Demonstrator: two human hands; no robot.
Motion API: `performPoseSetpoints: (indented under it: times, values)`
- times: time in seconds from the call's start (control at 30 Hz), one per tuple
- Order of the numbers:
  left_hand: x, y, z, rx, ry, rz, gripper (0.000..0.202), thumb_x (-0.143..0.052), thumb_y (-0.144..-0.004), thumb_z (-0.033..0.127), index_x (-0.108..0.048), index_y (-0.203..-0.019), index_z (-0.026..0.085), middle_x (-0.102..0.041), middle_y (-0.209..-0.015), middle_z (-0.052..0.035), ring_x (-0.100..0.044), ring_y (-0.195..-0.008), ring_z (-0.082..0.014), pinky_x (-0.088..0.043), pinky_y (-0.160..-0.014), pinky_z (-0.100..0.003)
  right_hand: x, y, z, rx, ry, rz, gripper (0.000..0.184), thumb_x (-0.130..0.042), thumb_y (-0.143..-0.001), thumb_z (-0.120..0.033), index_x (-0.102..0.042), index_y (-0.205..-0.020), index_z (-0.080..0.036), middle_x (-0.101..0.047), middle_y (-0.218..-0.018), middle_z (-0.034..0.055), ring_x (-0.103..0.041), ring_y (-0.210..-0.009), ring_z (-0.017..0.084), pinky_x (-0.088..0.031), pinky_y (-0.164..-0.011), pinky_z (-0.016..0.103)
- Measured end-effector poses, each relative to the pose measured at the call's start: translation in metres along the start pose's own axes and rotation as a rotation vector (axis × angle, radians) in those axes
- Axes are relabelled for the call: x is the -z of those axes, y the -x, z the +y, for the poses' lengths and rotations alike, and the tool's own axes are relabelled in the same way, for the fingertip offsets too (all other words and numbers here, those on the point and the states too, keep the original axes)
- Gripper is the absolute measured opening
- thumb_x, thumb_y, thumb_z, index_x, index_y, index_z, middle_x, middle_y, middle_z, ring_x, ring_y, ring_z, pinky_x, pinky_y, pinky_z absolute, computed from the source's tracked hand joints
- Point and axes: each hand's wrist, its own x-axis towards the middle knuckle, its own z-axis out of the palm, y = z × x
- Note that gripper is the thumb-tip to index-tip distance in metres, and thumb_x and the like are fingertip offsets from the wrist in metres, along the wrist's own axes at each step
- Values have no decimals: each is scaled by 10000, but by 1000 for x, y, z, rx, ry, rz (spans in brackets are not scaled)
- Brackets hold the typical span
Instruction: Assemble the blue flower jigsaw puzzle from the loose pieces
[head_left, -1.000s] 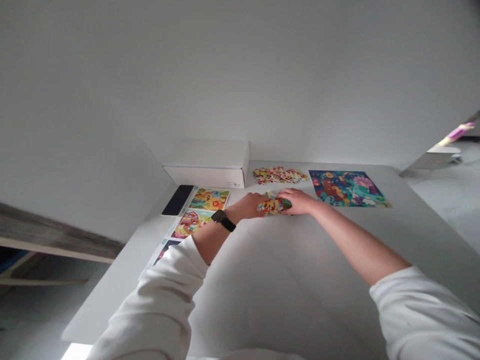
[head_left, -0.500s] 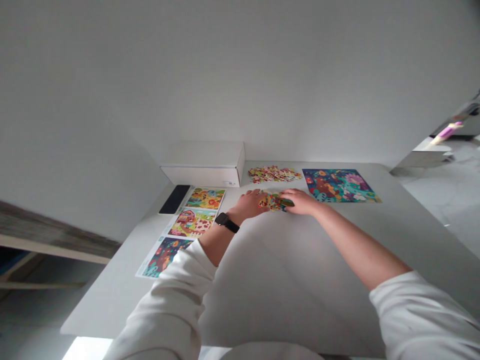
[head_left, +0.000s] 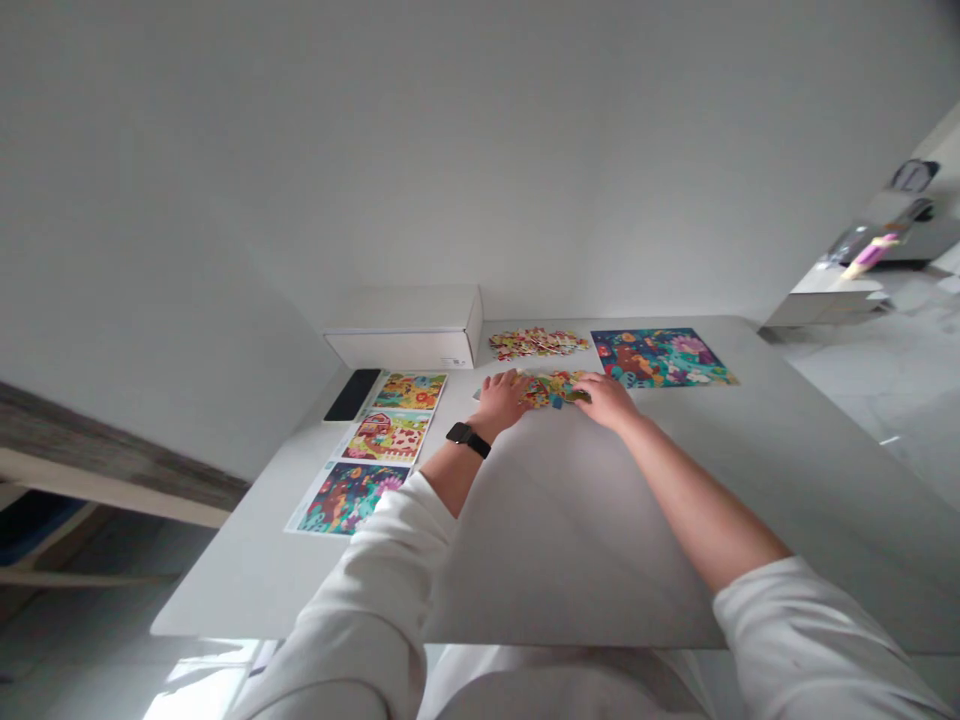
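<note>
A small pile of colourful jigsaw puzzle pieces (head_left: 553, 386) lies on the white table (head_left: 570, 540), between my two hands. At its left side rests my left hand (head_left: 502, 398), fingers spread over the pieces; a black watch (head_left: 469, 439) is on that wrist. From the right, my right hand (head_left: 606, 398) reaches in, with its thumb and fingers around a dark green puzzle piece (head_left: 579, 396) at the pile's edge. Part of the pile is hidden under the fingers. Behind it sits a second heap of puzzle pieces (head_left: 538, 343).
A finished-looking dark blue picture (head_left: 664, 358) lies at the back right. On the left is a sheet with three pictures (head_left: 386, 437), beside a black phone-like slab (head_left: 352, 395). A white box (head_left: 401, 347) stands at the back left against the wall (head_left: 525, 160).
The view has shifted slightly. My hands are a little further apart, and more of the puzzle pieces between them show. The heap behind, the box and the pictures stay in place.
</note>
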Motion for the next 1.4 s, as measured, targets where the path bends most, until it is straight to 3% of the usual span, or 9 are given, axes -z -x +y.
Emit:
performPoseSetpoints:
  times: [0.17, 0.4, 0.57, 0.73, 0.9, 1.07, 1.13, 1.23, 1.4]
  values:
    - [1, 21, 16, -44, 84, 149, 638, -785, -953, 377, -602, -1550, 244, -590, -1595, -178, -535, -1471, -398, -424, -1232, -579, -3, 16, -2, -113, 11, 90, 368, -761, -956, -277, -786, -1322, -246, -749, -1379, 123, -689, -1282, 320, -536, -1116, 444]
    - [-14, 54, 16, -141, 385, 320, 322, -671, -994, 208, -737, -1308, 229, -744, -1350, -114, -670, -1312, -287, -518, -1191, -493, -7, 25, 3, -172, -3, 121, 283, -711, -975, -253, -808, -1241, -253, -769, -1335, 95, -683, -1263, 302, -513, -1109, 433]
    - [-21, 57, 15, -116, 538, 301, 235, -648, -984, 213, -776, -1181, 215, -783, -1193, -88, -728, -1125, -238, -588, -1071, -429, -8, 23, 4, -249, 55, 186, 355, -700, -991, -290, -776, -1335, -247, -733, -1416, 123, -660, -1289, 315, -492, -1118, 442]
    - [-24, 59, 21, -47, 656, 180, 256, -614, -974, 250, -797, -1148, 205, -790, -1014, -59, -685, -782, -157, -606, -810, -310, -11, 21, 6, -267, 42, 195, 263, -674, -983, -264, -825, -1198, -277, -790, -1295, 92, -685, -1219, 304, -481, -1134, 486]
    - [-21, 61, 22, -68, 701, 166, 263, -615, -970, 305, -812, -1118, 213, -789, -995, -66, -668, -754, -159, -595, -771, -308, -5, 19, 13, -228, -151, 408, 285, -586, -1014, -329, -853, -1067, -242, -796, -1175, 142, -714, -1120, 314, -532, -1090, 483]
    - [-16, 60, 19, -55, 733, 178, 281, -623, -975, 355, -816, -1130, 223, -789, -995, -68, -673, -771, -166, -568, -720, -293, 2, 13, 18, -421, -693, 664, 435, -572, -991, -600, -776, -1077, -225, -801, -1005, 120, -743, -896, 273, -615, -854, 415]
    - [-15, 60, 20, -39, 768, 178, 290, -635, -978, 393, -815, -1122, 218, -788, -988, -70, -665, -757, -164, -554, -697, -289, 3, 13, 10, -453, -999, 627, 509, -624, -921, -711, -727, -1075, -237, -791, -929, 79, -745, -826, 246, -609, -752, 368]
    - [-11, 59, 23, 10, 880, 167, 356, -671, -973, 497, -804, -1121, 202, -788, -994, -80, -670, -784, -168, -548, -684, -280, 1, 16, -15, -374, -1306, 465, 548, -763, -804, -748, -691, -1026, -252, -779, -896, 44, -754, -818, 223, -593, -715, 328]
    - [-1, 62, 30, 192, 1225, 86, 581, -673, -940, 723, -742, -1139, 182, -770, -1075, -107, -665, -792, -167, -508, -540, -232, -6, 25, -64, -230, -1306, 297, 550, -872, -720, -696, -676, -992, -261, -744, -860, 11, -742, -816, 210, -575, -687, 308]
